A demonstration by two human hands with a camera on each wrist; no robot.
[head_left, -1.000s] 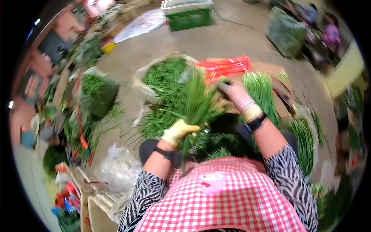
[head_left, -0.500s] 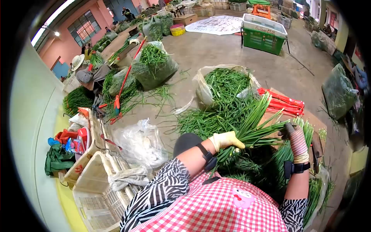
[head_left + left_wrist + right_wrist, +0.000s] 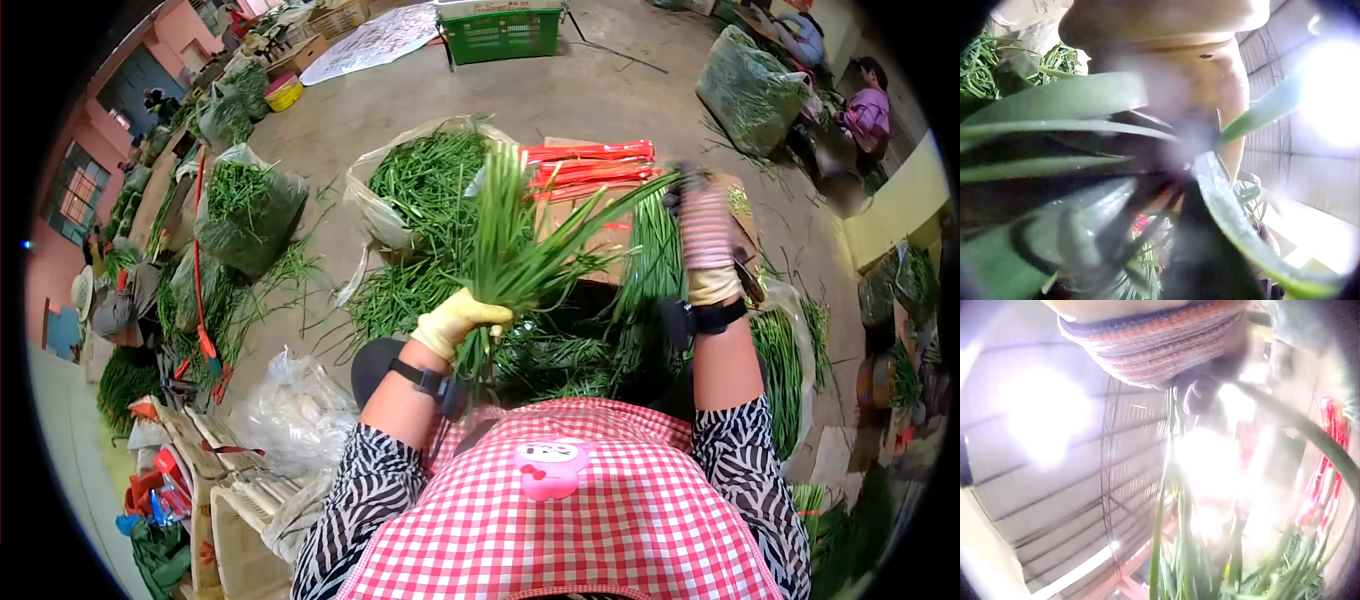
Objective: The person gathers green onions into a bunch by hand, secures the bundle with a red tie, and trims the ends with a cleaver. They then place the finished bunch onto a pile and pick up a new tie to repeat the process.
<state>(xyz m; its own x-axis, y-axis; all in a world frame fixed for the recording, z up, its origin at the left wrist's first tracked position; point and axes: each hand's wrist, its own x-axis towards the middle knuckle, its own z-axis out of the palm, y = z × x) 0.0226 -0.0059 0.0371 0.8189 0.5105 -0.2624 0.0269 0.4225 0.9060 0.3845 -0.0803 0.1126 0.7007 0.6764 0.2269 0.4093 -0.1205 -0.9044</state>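
My left hand [image 3: 460, 322], in a yellow glove, grips a bunch of chives [image 3: 505, 225] near its lower end, in front of the apron. The bunch fans upward and to the right. Out to the right, my right hand [image 3: 706, 230] wears a striped glove with dark fingertips. Its fingers pinch the ends of a few chives stretched sideways from the bunch; the right wrist view shows long leaves [image 3: 1159, 531] hanging from these fingers. Blurred leaves [image 3: 1054, 103] cross the left wrist view in front of the yellow glove [image 3: 1229, 94], hiding the grip.
Loose chives fill an open plastic bag [image 3: 365, 205] ahead. Red strips [image 3: 590, 165] lie on cardboard [image 3: 575, 235], beside a laid-out row of chives [image 3: 655, 250]. Clear plastic [image 3: 290, 405] and cream crates [image 3: 245, 545] stand at left. Another person [image 3: 868, 120] sits at far right.
The head view swung left, then back. Compared with a second ago, my right hand is farther right and higher, drawing leaf ends out from the bunch. My left hand keeps its grip.
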